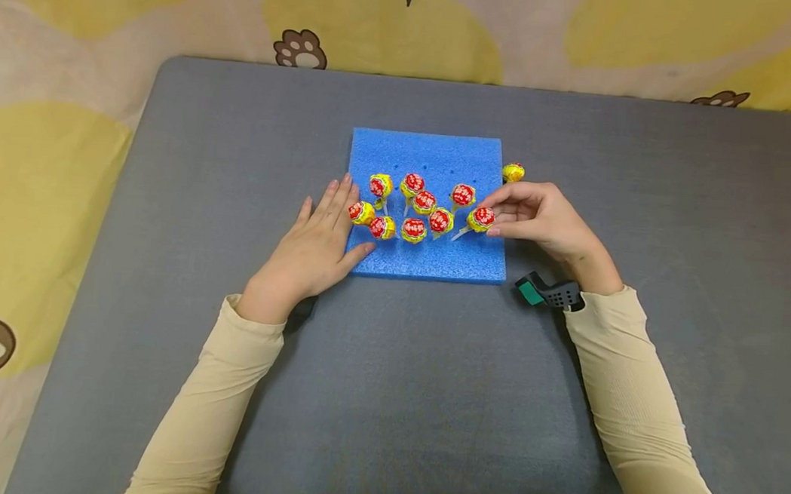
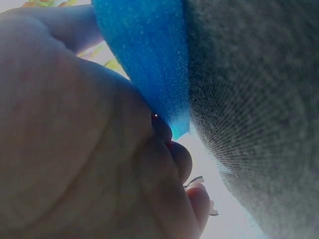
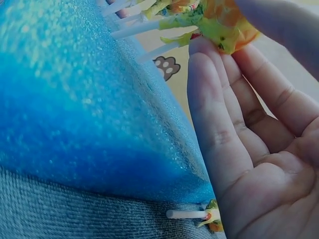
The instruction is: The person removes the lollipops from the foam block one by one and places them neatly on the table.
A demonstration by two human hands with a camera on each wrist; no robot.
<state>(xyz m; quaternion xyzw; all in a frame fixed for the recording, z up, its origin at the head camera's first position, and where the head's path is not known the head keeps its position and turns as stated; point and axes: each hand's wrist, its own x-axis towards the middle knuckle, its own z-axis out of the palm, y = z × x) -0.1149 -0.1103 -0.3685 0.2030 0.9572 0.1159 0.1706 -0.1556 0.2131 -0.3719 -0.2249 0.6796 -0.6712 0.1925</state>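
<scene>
A blue foam block [image 1: 428, 268] lies on the table, with several lollipops in yellow and red wrappers, such as one lollipop [image 1: 414, 231], standing on sticks over it. My left hand [image 1: 319, 246] rests along the block's left edge, its fingers straight and the thumb over the near left corner. At the right side, my right hand [image 1: 540, 218] pinches the wrapped head of a lollipop [image 1: 482, 219] between thumb and fingers. That lollipop's white stick [image 3: 134, 30] slants down to the foam; whether its tip is in the foam I cannot tell.
Another lollipop [image 1: 513, 172] lies just off the block's right edge, behind my right hand. Small holes [image 1: 451, 172] dot the far part of the foam. The grey table [image 1: 400, 398] meets a patterned yellow and cream cloth [image 1: 382, 27] at the back.
</scene>
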